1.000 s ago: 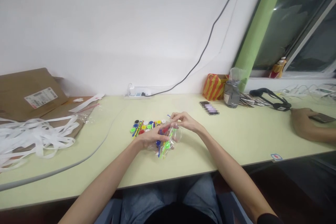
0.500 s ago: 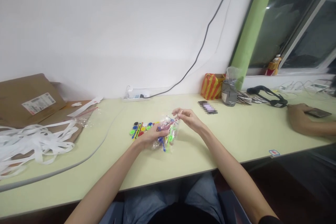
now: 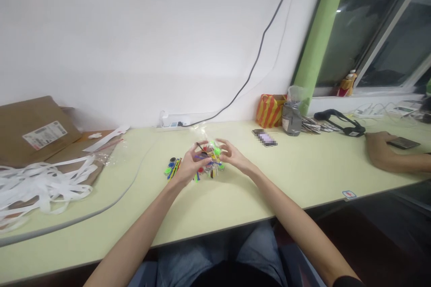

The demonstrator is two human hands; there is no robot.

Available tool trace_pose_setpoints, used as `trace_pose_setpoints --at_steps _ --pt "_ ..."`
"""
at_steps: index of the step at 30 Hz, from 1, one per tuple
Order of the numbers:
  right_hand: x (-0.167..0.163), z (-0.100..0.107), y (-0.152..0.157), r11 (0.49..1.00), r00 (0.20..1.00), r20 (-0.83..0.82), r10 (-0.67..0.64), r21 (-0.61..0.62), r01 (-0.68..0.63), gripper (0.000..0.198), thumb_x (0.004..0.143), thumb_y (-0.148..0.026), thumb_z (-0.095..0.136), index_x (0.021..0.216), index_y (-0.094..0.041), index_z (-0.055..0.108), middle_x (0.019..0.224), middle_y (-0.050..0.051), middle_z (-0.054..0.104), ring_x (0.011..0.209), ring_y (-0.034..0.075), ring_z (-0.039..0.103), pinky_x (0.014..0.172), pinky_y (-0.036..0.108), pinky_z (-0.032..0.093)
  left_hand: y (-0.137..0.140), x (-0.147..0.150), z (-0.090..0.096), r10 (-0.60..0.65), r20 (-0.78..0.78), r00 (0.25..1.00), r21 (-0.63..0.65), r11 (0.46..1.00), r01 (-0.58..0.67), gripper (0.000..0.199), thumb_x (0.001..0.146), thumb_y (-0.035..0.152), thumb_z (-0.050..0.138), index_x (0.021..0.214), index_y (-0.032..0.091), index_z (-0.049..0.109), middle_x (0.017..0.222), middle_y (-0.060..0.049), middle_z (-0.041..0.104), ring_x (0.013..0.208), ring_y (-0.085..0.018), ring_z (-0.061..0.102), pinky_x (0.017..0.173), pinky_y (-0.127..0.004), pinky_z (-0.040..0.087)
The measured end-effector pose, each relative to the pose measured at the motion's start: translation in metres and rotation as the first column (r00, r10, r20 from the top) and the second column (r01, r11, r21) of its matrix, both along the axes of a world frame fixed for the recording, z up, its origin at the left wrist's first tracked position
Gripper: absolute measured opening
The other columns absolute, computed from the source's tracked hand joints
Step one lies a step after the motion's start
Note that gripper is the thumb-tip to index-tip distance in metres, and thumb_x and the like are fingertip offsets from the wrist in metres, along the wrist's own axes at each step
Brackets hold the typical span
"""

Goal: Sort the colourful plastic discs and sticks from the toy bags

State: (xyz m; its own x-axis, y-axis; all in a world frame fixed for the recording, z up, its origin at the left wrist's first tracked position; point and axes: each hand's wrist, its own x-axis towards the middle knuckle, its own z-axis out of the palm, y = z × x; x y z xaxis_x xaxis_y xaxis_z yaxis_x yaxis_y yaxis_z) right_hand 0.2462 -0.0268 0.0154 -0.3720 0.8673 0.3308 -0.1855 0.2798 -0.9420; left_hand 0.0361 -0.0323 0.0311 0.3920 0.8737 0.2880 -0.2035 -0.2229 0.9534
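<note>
A clear plastic bag [image 3: 211, 154] of small coloured plastic pieces is between my hands, just above the table. My left hand [image 3: 189, 166] curls round its left side, thumb in front and fingers behind. On the opposite side, my right hand [image 3: 233, 156] holds it with bent fingers and thumb. Green, blue, red and yellow parts show through the film, but their exact kind is too small to tell. Beside my left hand, loose coloured discs and sticks [image 3: 173, 168] lie on the table [image 3: 256, 188], partly hidden by that hand.
On the left are a cardboard package [image 3: 37, 128], white ribbon [image 3: 50, 184] and a grey cable [image 3: 111, 204]. A power strip [image 3: 173, 124] sits by the wall. Beyond my right hand lie a phone [image 3: 265, 137] and a striped bag [image 3: 269, 111]. Another person's arm [image 3: 384, 154] rests far right.
The bag has turned and shifted slightly left, its clear film end now toward the wall. My right hand has moved from the bag's top edge down to its side.
</note>
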Motion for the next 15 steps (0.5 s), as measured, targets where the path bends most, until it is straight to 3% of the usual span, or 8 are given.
trace_pose_setpoints --at_steps 3,6,10,15 --pt "-0.004 -0.003 0.000 0.999 0.995 0.103 -0.003 0.038 -0.001 0.051 0.073 -0.053 0.079 0.105 -0.016 0.068 0.090 0.005 0.068 0.076 0.016 0.064 0.068 0.027 0.049 0.011 -0.004 -0.004 0.115 0.136 0.984 -0.002 0.993 -0.115 0.065 0.068 0.025 0.086 0.124 0.022 0.053 0.101 -0.005 0.071 0.088 -0.019 0.070 0.080 -0.030 0.057" --pt "-0.005 -0.004 0.001 0.997 0.992 0.124 -0.039 0.073 0.030 0.043 0.078 -0.057 0.073 0.084 -0.014 0.069 0.071 0.003 0.066 0.063 0.014 0.058 0.061 0.026 0.046 0.017 -0.008 -0.009 0.138 0.152 0.979 -0.017 0.990 -0.137 0.067 0.066 0.025 0.087 0.123 0.021 0.052 0.103 -0.005 0.071 0.090 -0.018 0.070 0.083 -0.031 0.057" --pt "-0.004 -0.007 0.003 0.991 0.986 0.129 -0.108 0.091 0.097 0.042 0.081 -0.056 0.069 0.078 -0.014 0.073 0.069 0.004 0.068 0.061 0.013 0.057 0.061 0.026 0.045 0.017 -0.009 -0.010 0.137 0.068 0.988 -0.005 0.991 -0.137 0.071 0.069 0.031 0.086 0.128 0.022 0.047 0.106 -0.007 0.071 0.091 -0.021 0.071 0.082 -0.034 0.058" --pt "-0.002 -0.009 0.007 0.977 0.978 0.000 -0.207 0.046 0.207 0.043 0.076 -0.054 0.074 0.093 -0.014 0.078 0.076 0.006 0.072 0.065 0.015 0.060 0.062 0.028 0.047 0.008 -0.002 -0.006 0.026 0.015 1.000 -0.005 1.000 -0.026 0.090 0.068 0.030 0.086 0.140 0.026 0.033 0.116 -0.011 0.067 0.098 -0.025 0.072 0.084 -0.037 0.059"
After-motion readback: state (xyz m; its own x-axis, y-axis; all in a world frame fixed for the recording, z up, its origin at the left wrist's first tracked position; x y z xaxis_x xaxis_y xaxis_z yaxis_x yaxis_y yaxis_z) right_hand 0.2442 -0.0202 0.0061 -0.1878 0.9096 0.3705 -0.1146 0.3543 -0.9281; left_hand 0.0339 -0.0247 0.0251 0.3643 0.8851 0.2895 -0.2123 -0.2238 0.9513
